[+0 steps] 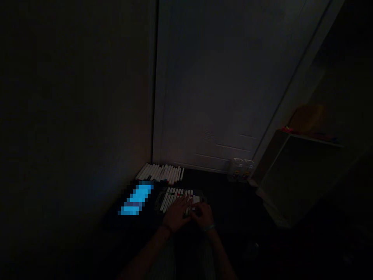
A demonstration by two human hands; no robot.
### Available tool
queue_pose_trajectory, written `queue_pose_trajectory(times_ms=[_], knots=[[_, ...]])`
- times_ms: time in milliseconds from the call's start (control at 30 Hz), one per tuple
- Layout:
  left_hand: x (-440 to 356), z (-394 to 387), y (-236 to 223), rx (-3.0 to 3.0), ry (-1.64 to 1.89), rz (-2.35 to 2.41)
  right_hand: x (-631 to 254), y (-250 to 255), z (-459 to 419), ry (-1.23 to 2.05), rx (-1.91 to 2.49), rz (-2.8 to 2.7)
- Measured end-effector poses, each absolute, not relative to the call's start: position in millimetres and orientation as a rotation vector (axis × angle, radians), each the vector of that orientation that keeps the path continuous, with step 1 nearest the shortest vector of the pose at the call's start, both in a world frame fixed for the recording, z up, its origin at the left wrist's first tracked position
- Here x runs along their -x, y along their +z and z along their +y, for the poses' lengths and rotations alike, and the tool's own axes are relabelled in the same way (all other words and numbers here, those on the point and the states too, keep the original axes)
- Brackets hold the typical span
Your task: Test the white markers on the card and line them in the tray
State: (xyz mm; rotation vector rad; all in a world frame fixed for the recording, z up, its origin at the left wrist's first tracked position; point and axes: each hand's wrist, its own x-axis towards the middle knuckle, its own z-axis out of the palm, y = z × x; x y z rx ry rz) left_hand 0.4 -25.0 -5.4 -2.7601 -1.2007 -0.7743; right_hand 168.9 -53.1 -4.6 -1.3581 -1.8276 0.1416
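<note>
In the dim head view, several white markers (169, 199) with coloured bands lie side by side in a clear plastic case (159, 202) on a dark table. My left hand (176, 214) rests over the middle of this row, its fingers stretched out and lying on the markers. Close beside it, at the right end of the row, my right hand (204, 214) has thumb and fingers curled together at a white marker (193, 209). The fingers partly hide that marker, and the dark blurs the detail. Both hands cover part of the case.
A second row of white markers (160, 173) lies at the back left against the wall. Nearer stands a lit, pixelated blue screen (136, 200). Two clear containers (240, 170) stand at the back right. To the right is a box-like shelf (291, 175) with an orange thing (307, 116) on top.
</note>
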Motion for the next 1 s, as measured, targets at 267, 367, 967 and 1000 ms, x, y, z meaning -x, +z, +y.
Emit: queue_pose_trajectory(times_ms=[267,367,967,1000], knots=[[-0.9,-25.8,-5.3,2.743,-0.790,-1.223,-167.7,4.4,-58.7,0.111,1.434,-1.891],[-1.1,-27.2,-2.6,2.735,-0.775,-1.210,-168.0,4.0,-57.9,0.134,1.445,-1.900],[-3.3,-29.1,0.2,2.717,-0.797,-1.211,-172.8,-7.2,-44.5,-0.059,1.689,-1.592],[-3.4,-29.1,0.0,2.716,-0.802,-1.210,-172.0,-7.2,-44.8,-0.064,1.688,-1.600]])
